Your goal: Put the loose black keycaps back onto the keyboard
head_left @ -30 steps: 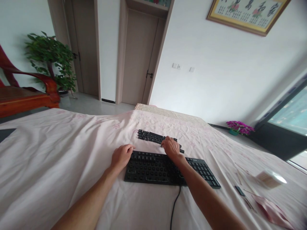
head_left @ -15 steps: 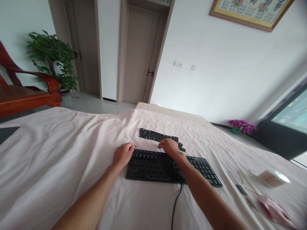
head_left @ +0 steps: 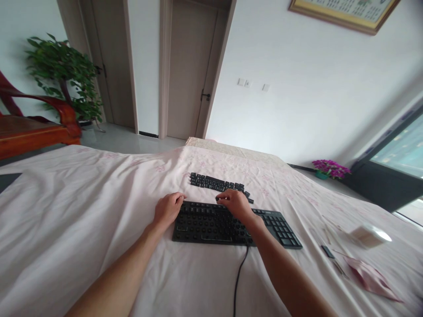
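A black keyboard lies on the pale bedsheet, many of its key positions bare of caps in the left and middle parts. At its upper left corner, my left hand rests with fingers curled against the edge. My right hand hovers over the keyboard's top edge, thumb and fingers pinched on a small black keycap. Just beyond it, loose black keycaps lie in rows on the sheet; my right hand partly hides them. The number pad at the right still carries its caps.
A black cable runs from the keyboard towards me. To the right lie a clear-looking box, a small dark-handled tool and a pink cloth. A dark flat object sits at the left edge.
My right hand has lifted slightly off the sheet, and the small black keycap now shows at its fingertips. My left hand stays at the keyboard's corner. The whole view has shifted a little.
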A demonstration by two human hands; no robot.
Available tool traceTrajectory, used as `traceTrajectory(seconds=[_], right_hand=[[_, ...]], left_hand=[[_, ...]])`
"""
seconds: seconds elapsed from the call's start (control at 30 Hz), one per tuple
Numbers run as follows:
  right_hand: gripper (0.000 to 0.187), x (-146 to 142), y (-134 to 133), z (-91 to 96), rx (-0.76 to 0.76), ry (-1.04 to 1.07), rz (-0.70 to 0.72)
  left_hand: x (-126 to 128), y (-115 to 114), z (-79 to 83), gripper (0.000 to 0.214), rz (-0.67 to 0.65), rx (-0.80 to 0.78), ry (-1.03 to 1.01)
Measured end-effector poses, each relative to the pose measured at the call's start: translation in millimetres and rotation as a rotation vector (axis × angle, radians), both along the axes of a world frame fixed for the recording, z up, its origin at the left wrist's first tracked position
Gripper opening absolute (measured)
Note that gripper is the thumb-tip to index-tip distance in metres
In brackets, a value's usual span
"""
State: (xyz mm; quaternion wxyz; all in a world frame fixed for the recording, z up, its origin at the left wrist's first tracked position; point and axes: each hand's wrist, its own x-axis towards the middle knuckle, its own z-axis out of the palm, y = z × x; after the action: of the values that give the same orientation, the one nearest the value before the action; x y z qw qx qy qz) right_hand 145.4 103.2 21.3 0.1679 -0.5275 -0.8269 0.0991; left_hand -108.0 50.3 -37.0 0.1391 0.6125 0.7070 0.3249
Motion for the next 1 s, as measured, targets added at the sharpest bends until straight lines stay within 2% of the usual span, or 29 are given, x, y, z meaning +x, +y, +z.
traceTrajectory(seconds=[0.23,0.43,0.7,0.9,1.0], right_hand=[[0.019,7,-31,-6.1,0.049,-0.068,0.111],[0.019,3,-36,-7.1,0.071,-0.184,0.121],[0.017,1,-37,-1.6,0.094,-0.271,0.179],[0.024,-2,-48,-4.1,0.185,-0.363,0.186],[0.021,-5,-56,-5.6,0.213,-0.423,0.168]], left_hand=[[0,0,-2.5,0.032,-0.005,0.013,0.005],[0,-1,0.7,0.033,0.006,-0.011,0.015],[0,1,-3.3,0.033,0.001,0.014,0.019],[0,0,-2.5,0.033,0.004,0.015,0.019],[-1,0,-1.9,0.033,0.002,0.009,0.018]])
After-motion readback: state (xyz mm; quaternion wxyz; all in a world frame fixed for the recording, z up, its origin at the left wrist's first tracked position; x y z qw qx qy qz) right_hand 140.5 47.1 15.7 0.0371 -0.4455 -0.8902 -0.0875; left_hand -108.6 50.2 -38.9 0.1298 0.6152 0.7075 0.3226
